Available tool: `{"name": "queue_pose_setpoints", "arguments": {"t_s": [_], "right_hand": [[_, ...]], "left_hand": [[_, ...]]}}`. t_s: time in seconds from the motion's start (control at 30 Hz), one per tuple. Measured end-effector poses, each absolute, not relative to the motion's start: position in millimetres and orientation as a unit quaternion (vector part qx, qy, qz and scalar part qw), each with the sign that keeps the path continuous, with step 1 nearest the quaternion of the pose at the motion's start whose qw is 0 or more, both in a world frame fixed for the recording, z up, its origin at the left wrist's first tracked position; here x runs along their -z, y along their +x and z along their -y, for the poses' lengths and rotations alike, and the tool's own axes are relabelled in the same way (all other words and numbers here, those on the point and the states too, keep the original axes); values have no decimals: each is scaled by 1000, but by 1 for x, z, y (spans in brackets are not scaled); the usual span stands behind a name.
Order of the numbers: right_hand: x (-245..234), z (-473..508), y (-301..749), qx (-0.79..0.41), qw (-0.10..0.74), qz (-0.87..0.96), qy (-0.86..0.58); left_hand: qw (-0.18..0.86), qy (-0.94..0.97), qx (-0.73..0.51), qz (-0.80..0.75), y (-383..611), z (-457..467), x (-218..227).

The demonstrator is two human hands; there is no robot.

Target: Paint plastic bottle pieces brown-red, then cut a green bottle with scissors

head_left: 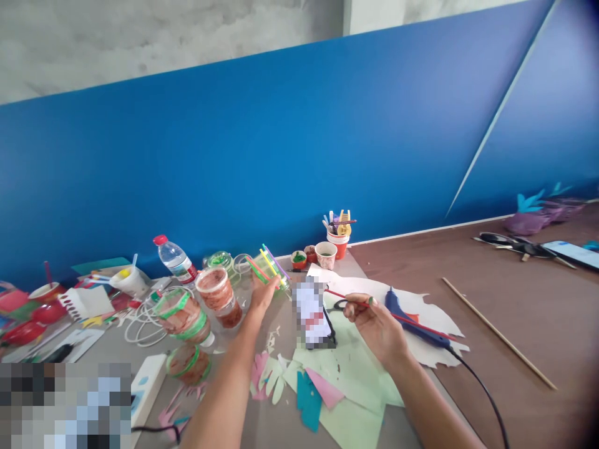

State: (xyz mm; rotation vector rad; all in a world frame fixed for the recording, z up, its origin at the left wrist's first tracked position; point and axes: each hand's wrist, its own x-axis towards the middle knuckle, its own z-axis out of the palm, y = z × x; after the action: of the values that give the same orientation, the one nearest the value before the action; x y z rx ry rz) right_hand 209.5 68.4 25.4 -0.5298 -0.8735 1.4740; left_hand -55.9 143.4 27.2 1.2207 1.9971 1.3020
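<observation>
My left hand (262, 292) reaches forward to a bunch of coloured straws (267, 265) standing in a clear cup, its fingers closing around them. My right hand (374, 324) is closed in a pinch on a thin red straw (402, 319) that runs across the white paper. Just beyond that hand lie black-handled scissors (340, 304) and a blue glue gun (412, 321) with its black cord trailing toward me. A blurred upright phone (312, 313) stands between my hands.
Cut plastic bottles with green tape (187, 318), a water bottle (175, 259), paper cups of pens and paint (337, 240), and paper scraps (327, 386) crowd the grey table. A wooden stick (498, 333) and another phone (573, 252) lie on the brown surface to the right. A blue wall rises behind.
</observation>
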Motion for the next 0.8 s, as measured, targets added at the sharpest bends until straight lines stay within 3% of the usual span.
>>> {"name": "queue_pose_setpoints", "arguments": {"t_s": [0.37,0.8], "right_hand": [[-26,-68,210,-659,622,360,-221],[-25,-68,209,-666,614,365,-215]], "left_hand": [[345,447,-498,-658,-67,-147,-19],[309,306,-603,-669,-69,-163,-15]]}}
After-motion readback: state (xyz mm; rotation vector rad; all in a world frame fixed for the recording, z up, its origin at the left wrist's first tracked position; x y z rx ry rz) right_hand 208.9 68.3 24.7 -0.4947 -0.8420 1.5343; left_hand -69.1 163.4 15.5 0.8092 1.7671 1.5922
